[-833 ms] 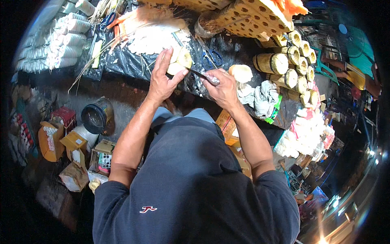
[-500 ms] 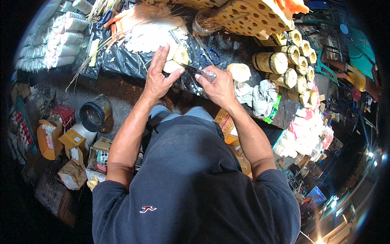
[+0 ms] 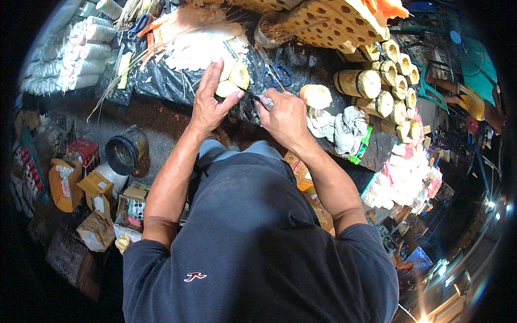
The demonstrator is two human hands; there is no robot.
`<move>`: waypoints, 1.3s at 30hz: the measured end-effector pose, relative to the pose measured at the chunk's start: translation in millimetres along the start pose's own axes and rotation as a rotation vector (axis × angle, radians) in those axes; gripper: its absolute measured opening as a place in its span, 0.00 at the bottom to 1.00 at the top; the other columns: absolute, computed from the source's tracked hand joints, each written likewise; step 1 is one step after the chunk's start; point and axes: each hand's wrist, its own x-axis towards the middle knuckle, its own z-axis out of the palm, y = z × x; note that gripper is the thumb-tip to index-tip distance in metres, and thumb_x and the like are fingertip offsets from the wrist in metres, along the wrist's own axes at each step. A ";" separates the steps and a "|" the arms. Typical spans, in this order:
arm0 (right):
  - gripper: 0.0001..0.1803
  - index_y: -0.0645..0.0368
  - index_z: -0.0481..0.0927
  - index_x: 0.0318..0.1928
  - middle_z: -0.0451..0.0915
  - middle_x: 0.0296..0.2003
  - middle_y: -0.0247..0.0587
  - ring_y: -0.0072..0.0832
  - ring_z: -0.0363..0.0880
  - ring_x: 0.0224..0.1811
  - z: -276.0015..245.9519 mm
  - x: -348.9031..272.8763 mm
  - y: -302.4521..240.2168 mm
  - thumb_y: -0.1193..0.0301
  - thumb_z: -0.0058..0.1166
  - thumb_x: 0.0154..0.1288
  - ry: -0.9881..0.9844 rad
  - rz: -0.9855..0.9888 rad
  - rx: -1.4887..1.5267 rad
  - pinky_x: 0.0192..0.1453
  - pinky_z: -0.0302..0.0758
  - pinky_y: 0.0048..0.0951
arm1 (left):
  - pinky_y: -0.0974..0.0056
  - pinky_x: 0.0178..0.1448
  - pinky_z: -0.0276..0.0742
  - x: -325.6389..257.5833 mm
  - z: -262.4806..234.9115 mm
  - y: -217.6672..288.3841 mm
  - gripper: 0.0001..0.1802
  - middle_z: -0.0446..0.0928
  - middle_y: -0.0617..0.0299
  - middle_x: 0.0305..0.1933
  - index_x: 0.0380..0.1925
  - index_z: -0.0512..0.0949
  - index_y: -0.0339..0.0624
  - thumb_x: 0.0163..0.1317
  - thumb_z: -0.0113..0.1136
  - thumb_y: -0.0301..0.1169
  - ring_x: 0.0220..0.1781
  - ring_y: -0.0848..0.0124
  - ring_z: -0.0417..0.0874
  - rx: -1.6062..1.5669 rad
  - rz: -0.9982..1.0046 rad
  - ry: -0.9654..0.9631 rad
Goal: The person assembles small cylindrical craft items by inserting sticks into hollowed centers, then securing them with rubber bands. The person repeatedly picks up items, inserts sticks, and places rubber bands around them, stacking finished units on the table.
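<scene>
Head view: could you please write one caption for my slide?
Left hand at a pale yellow piece, right hand gripping a knife, with blue-handled scissors lying beyond.

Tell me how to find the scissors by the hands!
Find the table covered in black plastic. Just beyond the person's right hand lie the scissors. They're blue-handled, and unlike the other blue handles beside orange strips, they're close to that hand.

On the table (image 3: 156, 82), cylinders (image 3: 364, 84) lie right of scissors (image 3: 275, 69), cloth (image 3: 351, 131) nearer; spools (image 3: 92, 52) far left; bucket (image 3: 118, 154) on floor (image 3: 164, 141), near left.
</scene>
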 end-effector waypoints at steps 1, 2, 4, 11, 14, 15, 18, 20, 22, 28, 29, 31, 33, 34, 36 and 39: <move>0.10 0.61 0.86 0.38 0.86 0.27 0.54 0.54 0.87 0.34 -2.8 2.5 -1.1 0.66 0.70 0.65 -0.044 0.053 0.010 0.41 0.82 0.52 | 0.51 0.81 0.68 0.4 0.2 0.0 0.51 0.68 0.36 0.79 0.82 0.64 0.44 0.62 0.80 0.38 0.80 0.44 0.71 0.000 -0.004 -0.002; 0.11 0.61 0.87 0.38 0.86 0.28 0.55 0.55 0.88 0.34 -5.1 5.4 -1.3 0.65 0.70 0.65 -0.089 0.106 0.020 0.42 0.82 0.53 | 0.51 0.81 0.68 0.8 0.9 0.4 0.51 0.68 0.35 0.79 0.82 0.64 0.43 0.62 0.80 0.38 0.80 0.44 0.71 0.010 -0.001 -0.001; 0.13 0.61 0.87 0.38 0.86 0.28 0.57 0.56 0.88 0.36 -9.2 11.7 -0.3 0.64 0.70 0.65 -0.152 0.176 0.048 0.43 0.82 0.54 | 0.51 0.81 0.68 0.8 1.7 2.0 0.50 0.67 0.34 0.79 0.82 0.64 0.43 0.63 0.79 0.39 0.80 0.43 0.71 0.032 0.001 0.001; 0.12 0.62 0.88 0.38 0.86 0.29 0.60 0.60 0.87 0.38 -17.5 22.8 4.9 0.64 0.68 0.66 -0.231 0.249 0.176 0.46 0.81 0.53 | 0.47 0.80 0.69 -5.1 -3.6 24.9 0.45 0.72 0.37 0.73 0.76 0.67 0.32 0.63 0.78 0.35 0.76 0.44 0.74 0.317 0.128 0.092; 0.12 0.62 0.88 0.38 0.86 0.29 0.60 0.61 0.87 0.38 -19.8 24.3 3.0 0.64 0.67 0.66 -0.250 0.245 0.173 0.46 0.81 0.53 | 0.46 0.65 0.77 -11.0 -11.1 60.8 0.32 0.77 0.45 0.59 0.61 0.78 0.33 0.58 0.79 0.32 0.61 0.47 0.80 0.380 0.405 0.081; 0.12 0.62 0.88 0.38 0.86 0.30 0.60 0.61 0.87 0.38 -20.3 24.5 1.8 0.64 0.67 0.66 -0.259 0.246 0.170 0.46 0.81 0.54 | 0.48 0.62 0.77 -15.6 -4.5 69.5 0.31 0.77 0.47 0.56 0.58 0.80 0.34 0.55 0.79 0.32 0.57 0.48 0.80 0.346 0.425 -0.007; 0.12 0.60 0.90 0.40 0.87 0.34 0.63 0.62 0.88 0.41 -19.0 27.4 -0.6 0.65 0.64 0.63 -0.274 0.254 0.154 0.51 0.83 0.57 | 0.40 0.74 0.69 -32.3 21.9 70.8 0.40 0.71 0.43 0.68 0.69 0.72 0.32 0.60 0.75 0.40 0.68 0.44 0.75 0.455 0.433 -0.103; 0.13 0.61 0.90 0.42 0.87 0.35 0.64 0.62 0.88 0.42 -21.3 27.7 -3.3 0.66 0.64 0.62 -0.266 0.246 0.144 0.52 0.84 0.56 | 0.40 0.78 0.65 -45.2 40.0 48.1 0.43 0.68 0.42 0.74 0.74 0.67 0.33 0.62 0.72 0.40 0.74 0.43 0.72 0.531 0.471 -0.040; 0.13 0.61 0.89 0.44 0.87 0.35 0.64 0.62 0.88 0.42 -19.3 26.7 -2.8 0.66 0.64 0.62 -0.242 0.232 0.138 0.51 0.84 0.55 | 0.41 0.81 0.62 -49.1 52.7 24.5 0.46 0.66 0.43 0.78 0.77 0.64 0.35 0.61 0.71 0.37 0.79 0.44 0.69 0.595 0.514 0.052; 0.18 0.62 0.89 0.50 0.88 0.36 0.62 0.60 0.89 0.44 -16.0 23.1 -3.4 0.67 0.64 0.63 -0.209 0.250 0.157 0.51 0.85 0.51 | 0.43 0.84 0.57 -50.0 60.2 -3.4 0.37 0.65 0.45 0.81 0.77 0.64 0.36 0.69 0.58 0.31 0.84 0.46 0.64 0.562 0.584 0.084; 0.19 0.63 0.88 0.52 0.89 0.37 0.62 0.59 0.89 0.45 -17.5 24.6 -2.1 0.67 0.64 0.63 -0.228 0.277 0.175 0.52 0.85 0.50 | 0.43 0.84 0.57 -51.0 59.1 -4.0 0.36 0.65 0.45 0.81 0.77 0.65 0.36 0.69 0.58 0.31 0.84 0.46 0.65 0.554 0.585 0.071; 0.22 0.63 0.87 0.55 0.89 0.40 0.61 0.56 0.90 0.47 -21.2 27.3 -0.8 0.67 0.65 0.63 -0.273 0.296 0.204 0.55 0.84 0.47 | 0.42 0.86 0.53 -53.7 57.8 -6.6 0.35 0.64 0.42 0.82 0.76 0.66 0.31 0.70 0.56 0.31 0.85 0.44 0.63 0.618 0.598 0.035; 0.24 0.63 0.86 0.58 0.90 0.45 0.61 0.53 0.91 0.50 -25.1 29.7 0.1 0.67 0.65 0.63 -0.326 0.277 0.223 0.58 0.84 0.44 | 0.41 0.88 0.51 -57.8 58.3 -8.2 0.34 0.63 0.39 0.82 0.75 0.66 0.29 0.71 0.56 0.30 0.86 0.43 0.62 0.633 0.588 -0.007; 0.25 0.63 0.85 0.59 0.90 0.46 0.59 0.50 0.91 0.51 -26.5 29.5 1.0 0.66 0.66 0.63 -0.343 0.255 0.254 0.59 0.83 0.42 | 0.40 0.89 0.49 -58.3 56.5 -7.6 0.35 0.62 0.38 0.83 0.76 0.66 0.28 0.70 0.56 0.30 0.86 0.42 0.61 0.626 0.590 -0.022; 0.27 0.64 0.84 0.61 0.90 0.50 0.55 0.44 0.90 0.53 -30.1 28.6 4.4 0.64 0.67 0.64 -0.377 0.210 0.316 0.60 0.82 0.39 | 0.39 0.90 0.47 -58.5 53.5 -6.7 0.35 0.61 0.35 0.83 0.76 0.65 0.26 0.70 0.55 0.30 0.86 0.40 0.60 0.614 0.593 -0.052; 0.29 0.66 0.83 0.62 0.90 0.52 0.46 0.33 0.88 0.53 -29.4 28.6 9.9 0.60 0.69 0.67 -0.448 0.246 0.506 0.61 0.81 0.34 | 0.39 0.90 0.48 -61.9 52.5 -5.7 0.36 0.60 0.33 0.83 0.77 0.64 0.26 0.71 0.54 0.30 0.86 0.38 0.60 0.607 0.561 -0.086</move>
